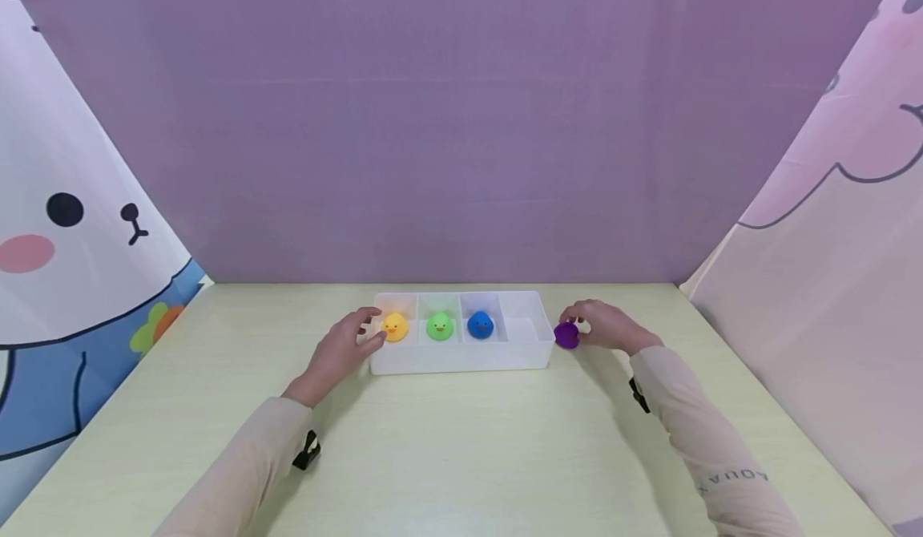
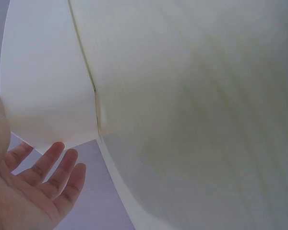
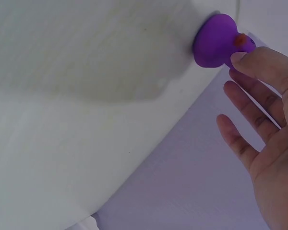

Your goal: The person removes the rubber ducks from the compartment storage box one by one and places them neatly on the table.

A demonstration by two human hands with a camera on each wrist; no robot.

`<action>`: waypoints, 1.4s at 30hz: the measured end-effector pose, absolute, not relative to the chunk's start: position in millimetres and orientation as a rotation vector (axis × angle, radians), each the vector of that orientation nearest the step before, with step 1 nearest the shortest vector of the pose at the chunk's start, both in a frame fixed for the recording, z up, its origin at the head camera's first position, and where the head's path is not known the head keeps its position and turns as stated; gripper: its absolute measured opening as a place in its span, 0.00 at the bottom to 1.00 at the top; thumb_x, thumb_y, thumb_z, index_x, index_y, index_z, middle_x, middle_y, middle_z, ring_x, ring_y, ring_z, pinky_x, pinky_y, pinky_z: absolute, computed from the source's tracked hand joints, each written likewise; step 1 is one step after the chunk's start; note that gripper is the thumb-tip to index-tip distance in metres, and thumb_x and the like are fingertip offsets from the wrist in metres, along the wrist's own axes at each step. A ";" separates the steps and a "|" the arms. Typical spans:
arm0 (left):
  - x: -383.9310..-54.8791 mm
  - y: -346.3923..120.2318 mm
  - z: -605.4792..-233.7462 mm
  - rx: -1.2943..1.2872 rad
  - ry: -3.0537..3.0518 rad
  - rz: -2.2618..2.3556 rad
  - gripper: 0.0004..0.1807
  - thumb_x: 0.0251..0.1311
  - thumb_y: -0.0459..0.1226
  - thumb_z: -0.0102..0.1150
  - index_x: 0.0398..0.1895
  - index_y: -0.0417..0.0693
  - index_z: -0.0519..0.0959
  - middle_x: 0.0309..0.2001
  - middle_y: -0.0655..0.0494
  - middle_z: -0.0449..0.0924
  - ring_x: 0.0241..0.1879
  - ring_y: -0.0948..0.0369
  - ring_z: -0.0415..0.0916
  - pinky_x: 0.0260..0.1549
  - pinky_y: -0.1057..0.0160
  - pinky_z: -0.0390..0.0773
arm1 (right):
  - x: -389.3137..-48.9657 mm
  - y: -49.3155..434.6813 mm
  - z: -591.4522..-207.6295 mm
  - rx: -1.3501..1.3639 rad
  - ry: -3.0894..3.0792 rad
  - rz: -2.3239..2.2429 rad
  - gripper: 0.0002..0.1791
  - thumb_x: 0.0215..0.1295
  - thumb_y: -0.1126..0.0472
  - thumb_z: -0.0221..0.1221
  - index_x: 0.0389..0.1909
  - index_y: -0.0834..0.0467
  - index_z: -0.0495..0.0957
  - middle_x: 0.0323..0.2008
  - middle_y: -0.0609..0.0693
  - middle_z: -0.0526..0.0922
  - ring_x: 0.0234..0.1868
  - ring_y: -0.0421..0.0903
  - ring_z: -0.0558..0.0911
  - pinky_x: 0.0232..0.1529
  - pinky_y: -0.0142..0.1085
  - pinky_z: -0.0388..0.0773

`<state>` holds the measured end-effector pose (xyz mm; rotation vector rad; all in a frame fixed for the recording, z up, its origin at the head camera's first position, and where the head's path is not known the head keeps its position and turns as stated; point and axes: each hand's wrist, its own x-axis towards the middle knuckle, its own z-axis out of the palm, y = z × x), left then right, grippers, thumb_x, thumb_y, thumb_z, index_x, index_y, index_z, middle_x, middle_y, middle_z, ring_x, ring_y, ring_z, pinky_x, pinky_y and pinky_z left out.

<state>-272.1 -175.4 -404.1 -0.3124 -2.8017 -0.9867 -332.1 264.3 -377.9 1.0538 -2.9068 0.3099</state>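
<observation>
At the left end of the white tray [image 1: 461, 359], the left hand [image 1: 340, 349] spreads its relaxed fingers, grasping nothing; just beside the tray's right end, the right hand [image 1: 604, 325] pinches a purple toy [image 1: 566, 336], other fingers apart.

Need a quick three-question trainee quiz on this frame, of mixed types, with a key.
1. Which hand holds the purple toy outside the box: (a) left, (b) right, (c) both?
2. True or false: in the head view, all four compartments hold toys.
3. Fill in: between the yellow toy and the blue toy sits the ___ toy.

Key:
1. b, the right hand.
2. False; the rightmost compartment is empty.
3. Green.
</observation>
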 end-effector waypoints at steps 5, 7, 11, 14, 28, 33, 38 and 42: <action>-272.3 -175.8 -404.0 -0.309 -2.809 -0.981 0.26 0.60 0.44 0.54 0.60 0.45 0.66 0.55 0.41 0.72 0.50 0.46 0.72 0.42 0.48 0.75 | -333.0 263.7 -368.9 1.022 -2.910 0.281 0.20 0.46 0.71 0.64 0.45 0.63 0.77 0.40 0.57 0.81 0.43 0.55 0.78 0.45 0.48 0.75; -272.3 -175.8 -404.1 -0.304 -2.811 -0.983 0.26 0.60 0.44 0.54 0.60 0.45 0.66 0.55 0.41 0.72 0.50 0.45 0.72 0.42 0.48 0.75 | -333.6 262.8 -364.5 1.008 -2.911 0.268 0.21 0.47 0.71 0.63 0.46 0.63 0.77 0.40 0.56 0.81 0.43 0.54 0.78 0.45 0.47 0.75; -272.6 -175.5 -404.4 -0.294 -2.817 -0.983 0.26 0.60 0.44 0.54 0.60 0.45 0.66 0.55 0.41 0.72 0.51 0.46 0.72 0.42 0.48 0.75 | -334.7 259.9 -354.6 0.985 -2.905 0.271 0.21 0.48 0.70 0.63 0.46 0.62 0.77 0.40 0.54 0.81 0.43 0.52 0.78 0.45 0.45 0.75; -272.6 -175.2 -404.0 -0.295 -2.816 -0.984 0.26 0.60 0.44 0.54 0.60 0.45 0.66 0.55 0.42 0.72 0.51 0.46 0.73 0.42 0.48 0.75 | -335.9 256.8 -348.5 1.002 -2.874 0.283 0.21 0.48 0.70 0.63 0.46 0.62 0.77 0.40 0.54 0.82 0.42 0.52 0.79 0.44 0.45 0.76; -271.9 -174.6 -403.6 -0.316 -2.801 -0.992 0.26 0.60 0.44 0.54 0.60 0.45 0.66 0.54 0.41 0.72 0.50 0.46 0.73 0.40 0.48 0.76 | -333.8 226.1 -331.0 1.047 -2.847 0.318 0.19 0.50 0.69 0.62 0.47 0.62 0.77 0.42 0.55 0.82 0.44 0.51 0.79 0.46 0.43 0.76; -271.8 -174.6 -403.3 -0.310 -2.804 -0.992 0.26 0.60 0.44 0.54 0.60 0.45 0.66 0.54 0.41 0.72 0.50 0.45 0.73 0.40 0.48 0.75 | -336.1 212.7 -331.8 1.081 -2.838 0.322 0.19 0.51 0.68 0.63 0.47 0.61 0.78 0.43 0.54 0.82 0.45 0.50 0.79 0.47 0.42 0.76; -272.3 -175.1 -403.8 -0.309 -2.807 -0.992 0.26 0.60 0.44 0.53 0.60 0.45 0.66 0.55 0.41 0.72 0.50 0.45 0.73 0.41 0.48 0.75 | -339.2 199.7 -334.4 1.121 -2.816 0.326 0.19 0.52 0.67 0.63 0.47 0.61 0.78 0.44 0.54 0.82 0.46 0.50 0.79 0.48 0.42 0.76; -272.7 -175.9 -404.2 -0.309 -2.811 -0.990 0.26 0.60 0.45 0.53 0.61 0.45 0.65 0.55 0.41 0.72 0.51 0.45 0.72 0.41 0.48 0.75 | -340.7 187.1 -335.0 1.150 -2.796 0.329 0.18 0.52 0.66 0.63 0.47 0.60 0.78 0.44 0.52 0.82 0.47 0.50 0.79 0.48 0.42 0.76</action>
